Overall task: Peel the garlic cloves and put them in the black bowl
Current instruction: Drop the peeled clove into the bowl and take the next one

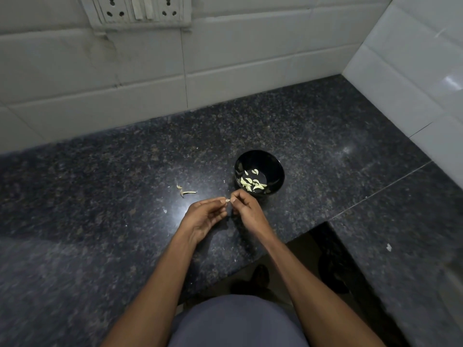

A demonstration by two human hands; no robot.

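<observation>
A small black bowl (275, 169) stands on the dark granite counter and holds several pale peeled garlic cloves (251, 184). Just in front of the bowl, my left hand (204, 216) and my right hand (246, 209) meet over the counter. Between their fingertips they pinch one small pale garlic clove (227, 200), most of it hidden by the fingers. The right hand partly covers the bowl's near rim.
A dry garlic stem with skin scraps (185, 191) lies left of the bowl, and small skin flakes (164, 210) dot the granite counter (100, 196). White tiled walls close the back and right. The counter's front edge steps back near my body.
</observation>
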